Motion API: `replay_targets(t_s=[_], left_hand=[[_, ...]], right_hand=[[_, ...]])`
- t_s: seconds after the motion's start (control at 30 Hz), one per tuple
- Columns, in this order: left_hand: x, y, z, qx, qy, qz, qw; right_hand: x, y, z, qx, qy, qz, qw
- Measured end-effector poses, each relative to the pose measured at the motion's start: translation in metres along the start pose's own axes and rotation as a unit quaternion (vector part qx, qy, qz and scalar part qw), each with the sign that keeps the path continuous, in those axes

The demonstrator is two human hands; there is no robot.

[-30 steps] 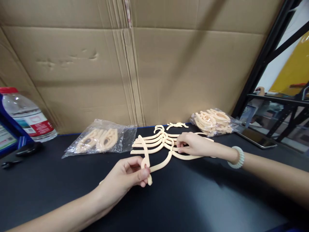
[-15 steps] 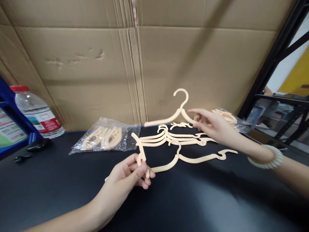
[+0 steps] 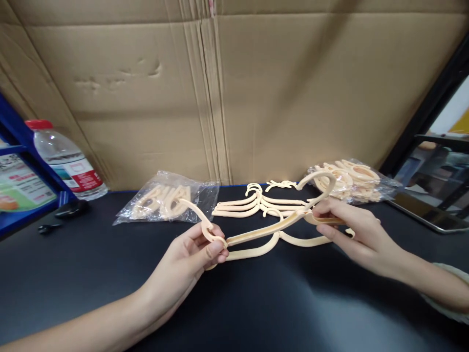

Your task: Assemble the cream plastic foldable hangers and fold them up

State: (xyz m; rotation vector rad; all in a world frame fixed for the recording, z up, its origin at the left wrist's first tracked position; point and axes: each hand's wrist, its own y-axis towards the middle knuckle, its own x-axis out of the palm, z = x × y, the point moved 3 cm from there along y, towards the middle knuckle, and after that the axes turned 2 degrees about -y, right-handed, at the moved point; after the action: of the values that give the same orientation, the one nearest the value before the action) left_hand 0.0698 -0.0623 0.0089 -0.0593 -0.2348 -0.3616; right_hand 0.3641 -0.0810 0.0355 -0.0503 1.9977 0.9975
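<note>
Left hand (image 3: 190, 259) pinches a curved cream clip piece (image 3: 198, 220) against the arm tip of a cream hanger (image 3: 267, 227); right hand (image 3: 351, 230) grips the hanger near its hook (held just above the black table (image 3: 91, 274)). Behind the hanger: stacked hangers (image 3: 252, 203), two plastic bags (image 3: 164, 203) of parts, cardboard wall (image 3: 146, 98). Far left of the hanger: water bottle (image 3: 66, 159).

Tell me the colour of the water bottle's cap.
Red; the water bottle's cap shows in the head view.
</note>
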Motion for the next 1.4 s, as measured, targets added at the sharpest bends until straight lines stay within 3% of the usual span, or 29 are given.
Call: replay_targets(t_s=[0.33,0.7,0.93,1.17,1.4], left_hand=[[0.007,-0.003,0.0,-0.049,-0.07,-0.036,0.996],[0.009,-0.007,0.002,-0.07,-0.072,-0.034,0.994],[0.005,-0.008,-0.001,-0.047,-0.069,0.027,0.996],[-0.001,-0.002,0.0,-0.03,-0.064,0.089,0.993],[0.0,0.0,0.004,-0.053,-0.07,0.022,0.996]], right_hand=[[0.001,-0.004,-0.006,-0.044,-0.01,0.024,0.999],[0.001,-0.006,-0.015,-0.062,-0.065,0.07,0.994],[0.009,-0.01,-0.024,-0.057,0.013,0.04,0.997],[0.01,-0.017,-0.033,-0.059,-0.029,0.033,0.997],[0.004,-0.008,-0.021,-0.074,-0.003,0.043,0.996]])
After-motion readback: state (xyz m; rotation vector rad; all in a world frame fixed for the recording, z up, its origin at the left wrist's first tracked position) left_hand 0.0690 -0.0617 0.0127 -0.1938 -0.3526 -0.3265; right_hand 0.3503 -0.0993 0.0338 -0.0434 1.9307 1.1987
